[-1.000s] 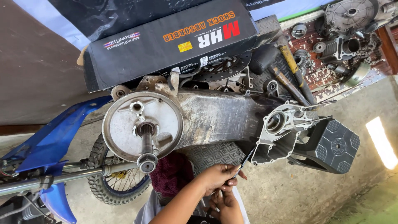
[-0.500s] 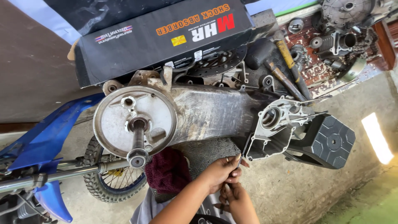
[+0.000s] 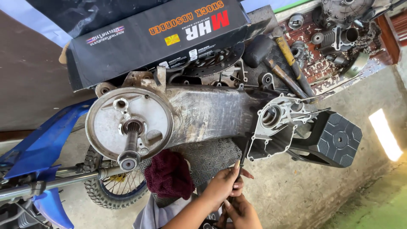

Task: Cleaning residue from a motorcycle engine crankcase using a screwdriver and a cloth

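Observation:
A grimy scooter engine case (image 3: 212, 112) lies on a checker-plate mat, with a round hub plate (image 3: 129, 123) and axle shaft at its left and an open silver crankcase end (image 3: 275, 123) at its right. Both my hands are at the bottom centre. My left hand (image 3: 224, 184) is closed around a thin dark tool (image 3: 245, 153) whose tip points up at the lower edge of the crankcase end. Just below, my right hand (image 3: 242, 213) grips the same tool's lower part.
A long black cardboard box (image 3: 157, 38) lies behind the engine. Hammers (image 3: 280, 63) and loose engine parts (image 3: 339, 38) sit at the upper right. A black ribbed plastic cover (image 3: 337, 138) is right, a maroon knitted cloth (image 3: 169, 174) and knobby wheel (image 3: 110, 191) left.
My hands have risen slightly toward the crankcase end, and the tool's tip now shows near its lower edge. The view has shifted a little.

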